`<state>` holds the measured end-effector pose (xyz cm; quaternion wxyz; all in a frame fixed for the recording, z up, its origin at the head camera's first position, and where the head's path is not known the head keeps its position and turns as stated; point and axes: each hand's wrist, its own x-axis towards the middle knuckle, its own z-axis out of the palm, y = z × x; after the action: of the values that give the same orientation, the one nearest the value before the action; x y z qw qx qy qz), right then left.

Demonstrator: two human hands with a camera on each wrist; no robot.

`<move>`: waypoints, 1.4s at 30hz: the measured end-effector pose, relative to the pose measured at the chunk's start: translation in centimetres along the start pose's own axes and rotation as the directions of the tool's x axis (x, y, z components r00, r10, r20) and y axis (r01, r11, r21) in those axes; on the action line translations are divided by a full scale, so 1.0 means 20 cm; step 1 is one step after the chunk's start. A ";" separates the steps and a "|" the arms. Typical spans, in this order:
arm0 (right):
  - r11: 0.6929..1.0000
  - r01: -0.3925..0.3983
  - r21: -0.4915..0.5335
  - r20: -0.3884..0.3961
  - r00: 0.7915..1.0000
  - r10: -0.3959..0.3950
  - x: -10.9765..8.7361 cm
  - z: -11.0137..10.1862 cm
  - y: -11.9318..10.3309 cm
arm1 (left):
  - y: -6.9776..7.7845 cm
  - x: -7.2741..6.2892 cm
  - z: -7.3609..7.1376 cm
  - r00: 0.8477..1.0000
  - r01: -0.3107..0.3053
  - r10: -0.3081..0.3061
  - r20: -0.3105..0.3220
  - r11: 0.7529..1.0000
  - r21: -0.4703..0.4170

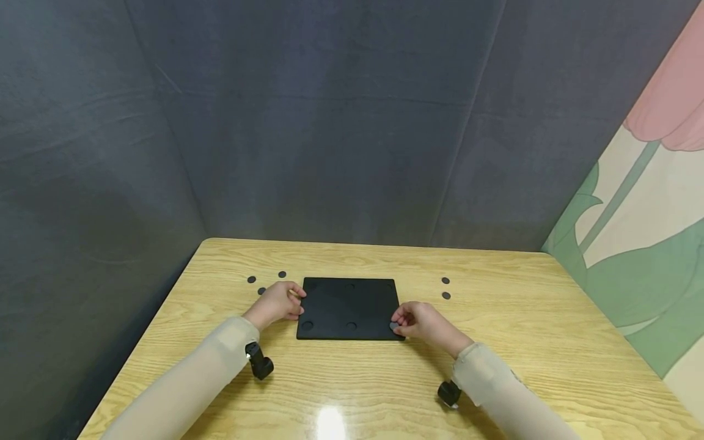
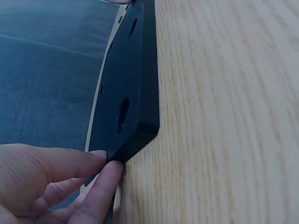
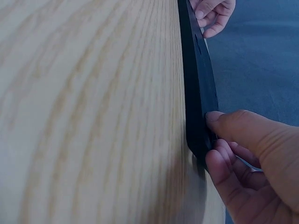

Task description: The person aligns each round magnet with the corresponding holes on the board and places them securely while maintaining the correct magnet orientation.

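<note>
A flat black rectangular board (image 1: 346, 305) with round recesses lies on the table. My left hand (image 1: 279, 301) grips its left edge; in the left wrist view the thumb (image 2: 96, 158) lies at the top edge and a finger against the side. Over the front right corner, my right hand (image 1: 422, 321) has thumb and fingers curled about a small dark disc (image 1: 393, 326), at the spot of the corner recess. The right wrist view shows the right thumb (image 3: 219, 117) on the board's top, other fingertips beside its edge; the disc is hidden there.
Several loose dark discs lie on the wooden table (image 1: 352, 379): one disc (image 1: 282, 274) and others near the left hand, and a pair, including this disc (image 1: 446, 296), right of the board. A dark curtain (image 1: 330, 122) hangs behind the table. Both sleeves carry small black wrist cameras (image 1: 260, 362).
</note>
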<state>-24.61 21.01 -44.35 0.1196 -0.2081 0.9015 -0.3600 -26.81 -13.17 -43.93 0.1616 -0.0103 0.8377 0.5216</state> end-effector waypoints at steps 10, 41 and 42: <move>1.000 -0.009 -0.004 0.009 1.000 0.009 0.01 -0.01 -0.01 | 0.02 -0.01 -0.01 1.000 0.011 -0.011 0.000 1.000 0.010; 0.999 -0.034 0.011 0.019 0.999 0.034 0.00 -0.01 -0.01 | 0.01 -0.01 0.00 1.000 0.004 -0.004 -0.005 1.000 0.023; 0.999 -0.033 0.011 0.018 0.999 0.033 0.00 -0.01 -0.01 | 0.01 -0.01 0.00 1.000 0.006 -0.006 -0.005 1.000 0.022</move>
<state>-24.68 21.07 -44.12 0.1347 -0.1956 0.9017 -0.3612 -26.69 -13.06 -43.75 0.1612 -0.0125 0.8438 0.5117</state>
